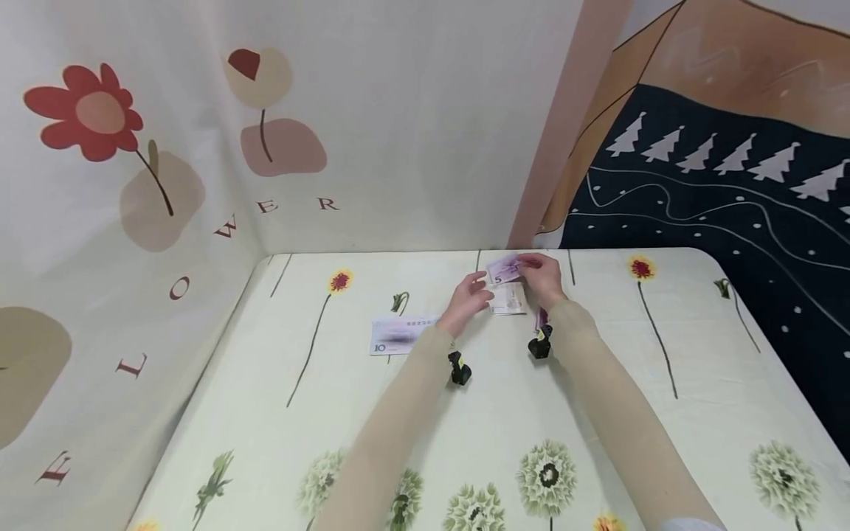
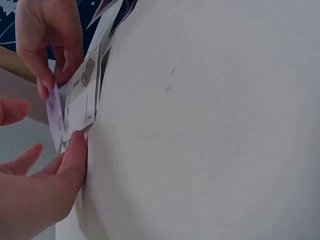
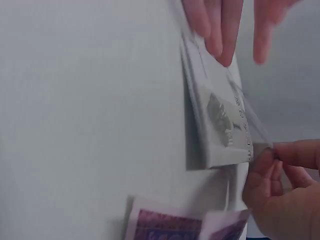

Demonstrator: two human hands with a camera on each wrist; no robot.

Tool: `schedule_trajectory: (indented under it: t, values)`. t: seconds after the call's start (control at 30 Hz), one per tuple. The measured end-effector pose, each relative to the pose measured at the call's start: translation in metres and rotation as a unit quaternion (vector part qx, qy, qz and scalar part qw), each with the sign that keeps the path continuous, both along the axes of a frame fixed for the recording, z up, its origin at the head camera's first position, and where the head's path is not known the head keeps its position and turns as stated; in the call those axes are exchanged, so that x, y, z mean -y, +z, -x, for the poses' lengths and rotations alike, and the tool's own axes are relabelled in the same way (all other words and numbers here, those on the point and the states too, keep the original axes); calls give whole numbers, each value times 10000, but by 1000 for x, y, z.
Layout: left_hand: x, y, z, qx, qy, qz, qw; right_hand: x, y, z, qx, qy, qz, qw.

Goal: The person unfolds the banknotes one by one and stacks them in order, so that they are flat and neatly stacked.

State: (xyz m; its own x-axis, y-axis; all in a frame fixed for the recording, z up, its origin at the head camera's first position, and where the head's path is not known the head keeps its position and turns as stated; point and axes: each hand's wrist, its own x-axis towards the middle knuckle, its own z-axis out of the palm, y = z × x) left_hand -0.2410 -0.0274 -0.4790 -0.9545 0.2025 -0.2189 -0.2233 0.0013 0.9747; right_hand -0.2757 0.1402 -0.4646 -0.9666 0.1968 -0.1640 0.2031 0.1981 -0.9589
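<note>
My right hand (image 1: 542, 279) pinches the edge of a purple banknote (image 1: 502, 271) marked 5, tilted up near the table's far edge. Just in front of it lies a pale folded banknote (image 1: 508, 300), which looks thick, like a small stack, in the right wrist view. My left hand (image 1: 466, 302) is at the left of these, its fingers loosely spread. In the left wrist view its thumb rests at the near edge of the pale folded banknote (image 2: 81, 102), while the right hand (image 2: 50, 37) holds the purple note upright behind it.
A banknote marked 10 (image 1: 398, 337) lies flat left of the hands, partly under the left forearm. Beneath the right wrist is another folded purple note (image 3: 167, 227). A flower-printed cloth (image 1: 505, 413) covers the table, with a hanging curtain (image 1: 412, 133) behind.
</note>
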Motion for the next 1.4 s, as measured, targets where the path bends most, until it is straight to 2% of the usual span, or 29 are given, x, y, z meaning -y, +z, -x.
schedule_trajectory:
  t: [0.17, 0.33, 0.53, 0.63, 0.83, 1.1, 1.3, 1.4]
  values:
    - [0, -2, 9, 27, 151, -160, 9998, 3, 8, -4, -56, -45, 550, 9985]
    - [2, -5, 8, -215, 415, -591, 9972, 5, 14, -15, 62, 127, 975, 9951]
    - [8, -14, 3, -330, 796, -1375, 9867, 10, 3, -30, 272, 526, 1037, 9928]
    - [11, -16, -2, -371, 862, -1414, 9855, 13, -2, -38, 365, 575, 1035, 9923]
    - [16, -18, -12, -268, 756, -1416, 9867, 13, -7, -50, 287, 714, 1002, 9920]
    - [25, -19, -25, 71, 383, -1689, 9849, 11, -6, -66, -2, 1100, 456, 9929]
    - [31, -13, -35, 203, 277, -1546, 9874, 11, -6, -77, -148, 1365, 295, 9901]
    - [34, -9, -41, 179, 225, -1435, 9892, 10, -7, -81, -68, 1431, 197, 9895]
